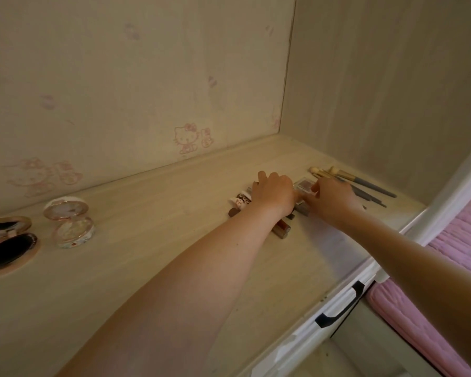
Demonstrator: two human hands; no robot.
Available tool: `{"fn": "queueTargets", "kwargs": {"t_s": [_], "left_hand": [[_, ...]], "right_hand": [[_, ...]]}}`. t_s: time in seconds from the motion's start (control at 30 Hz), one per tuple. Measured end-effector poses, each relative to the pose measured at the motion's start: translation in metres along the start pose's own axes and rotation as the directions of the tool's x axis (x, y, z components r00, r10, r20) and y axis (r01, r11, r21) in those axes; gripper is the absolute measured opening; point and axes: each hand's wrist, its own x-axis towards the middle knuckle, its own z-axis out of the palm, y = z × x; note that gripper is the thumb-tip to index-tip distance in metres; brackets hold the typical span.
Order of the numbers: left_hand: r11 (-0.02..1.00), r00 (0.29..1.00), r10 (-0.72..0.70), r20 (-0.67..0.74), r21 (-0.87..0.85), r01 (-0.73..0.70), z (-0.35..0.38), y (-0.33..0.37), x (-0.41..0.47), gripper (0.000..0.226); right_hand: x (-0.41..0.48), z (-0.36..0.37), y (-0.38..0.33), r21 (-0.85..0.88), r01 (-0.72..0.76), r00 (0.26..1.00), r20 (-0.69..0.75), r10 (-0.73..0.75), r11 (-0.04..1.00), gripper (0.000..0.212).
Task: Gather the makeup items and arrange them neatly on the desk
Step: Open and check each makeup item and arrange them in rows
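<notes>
Pale desk [152,262] — both hands at small clear-lidded palette [303,184].

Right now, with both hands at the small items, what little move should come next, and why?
Probably set the small square palette straight beside the brushes: both hands meet there, while two open compacts lie far left, ungathered.

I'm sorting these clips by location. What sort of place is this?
Probably a bedroom desk nook: cartoon-cat wallpaper, pink bedding beside the desk, and open compacts and makeup brushes laid out.
</notes>
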Motion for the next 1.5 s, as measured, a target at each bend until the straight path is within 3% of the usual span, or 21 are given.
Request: {"fn": "queueTargets", "kwargs": {"t_s": [0.2, 0.4, 0.6, 0.73, 0.9, 1.13, 1.27, 1.5], "left_hand": [[0.992, 0.998, 0.009, -0.061, -0.124, -0.016, -0.001, 0.003, -0.007, 0.022], [0.960, 0.990, 0.060, -0.124, -0.264, -0.091, -0.004, 0.004, -0.022, 0.024], [0.889, 0.972, 0.101, -0.211, -0.421, -0.183, -0.010, 0.000, -0.035, 0.022], [0.821, 0.963, 0.041, -0.267, -0.539, -0.185, -0.024, -0.006, -0.052, 0.024], [0.619, 0.974, -0.131, -0.187, -0.783, -0.067, -0.046, -0.025, -0.079, 0.024], [0.341, 0.961, -0.268, -0.063, -0.939, 0.033, -0.067, -0.062, -0.126, 0.013], [0.252, 0.950, -0.311, -0.018, -0.966, 0.064, -0.080, -0.082, -0.160, 0.011], [0.175, 0.912, -0.410, 0.017, -0.980, 0.097, -0.091, -0.124, -0.217, 0.015]], "right_hand": [[0.001, 0.007, 0.004, 0.081, -0.060, 0.997, 0.051, 0.056, 0.995, 0.042], [-0.013, -0.001, 0.005, 0.270, -0.088, 0.996, 0.032, 0.082, 0.959, 0.021], [-0.028, -0.007, -0.001, 0.445, 0.012, 0.997, -0.071, 0.021, 0.896, 0.009], [-0.041, -0.012, -0.013, 0.489, 0.097, 0.991, -0.127, -0.039, 0.867, 0.009], [-0.061, -0.021, -0.033, 0.534, 0.174, 0.984, -0.116, -0.132, 0.827, 0.012], [-0.101, -0.023, -0.074, 0.549, 0.307, 0.949, -0.119, -0.291, 0.778, 0.026], [-0.123, -0.019, -0.095, 0.459, 0.421, 0.897, -0.085, -0.433, 0.782, 0.030], [-0.165, -0.008, -0.139, 0.329, 0.548, 0.810, 0.020, -0.586, 0.769, 0.058]]}}
